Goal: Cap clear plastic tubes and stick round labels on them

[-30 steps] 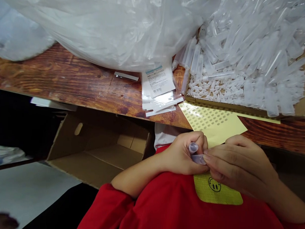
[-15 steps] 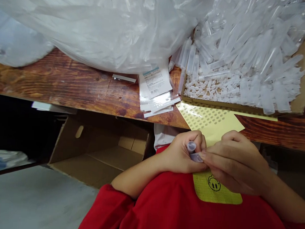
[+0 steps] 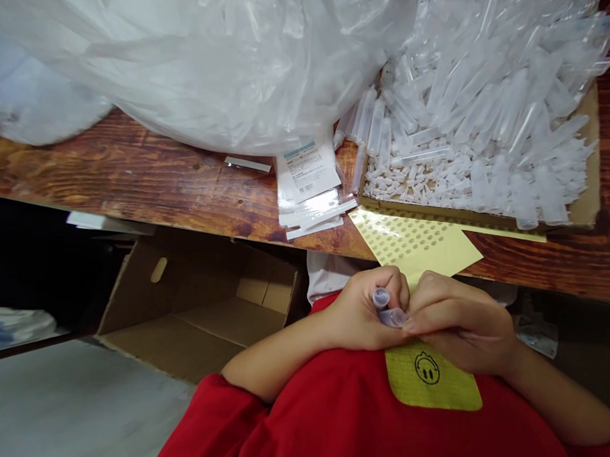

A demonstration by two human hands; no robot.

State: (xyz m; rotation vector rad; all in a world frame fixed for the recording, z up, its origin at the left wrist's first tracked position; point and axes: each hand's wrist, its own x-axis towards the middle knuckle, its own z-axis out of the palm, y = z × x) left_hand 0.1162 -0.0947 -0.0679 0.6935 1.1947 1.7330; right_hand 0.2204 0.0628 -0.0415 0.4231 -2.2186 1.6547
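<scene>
My left hand (image 3: 359, 309) is closed around two small translucent plastic tubes, their round ends poking out past the thumb side. The upper tube (image 3: 381, 297) faces up with its round end. Just below it lies the lower tube (image 3: 392, 317), with a small round dark mark on its end. Pressed against that tube's edge are the thumb and fingertips of my right hand (image 3: 462, 320), its fingers curled. Behind both hands, a yellow sticker sheet (image 3: 414, 240) with rows of small round prints lies over the table edge. The tubes' lower lengths are hidden in my left palm.
A shallow cardboard tray (image 3: 583, 198) at the right holds many clear tubes and small white tips. Large plastic bags (image 3: 205, 72) cover the back of the wooden table (image 3: 151, 176). Printed packets (image 3: 309, 182) lie mid-table. A cardboard box (image 3: 197, 311) stands below at left.
My right hand has turned and curled in closer to the tubes. The lower tube's end now faces up more, showing its round mark. My left hand keeps its grip.
</scene>
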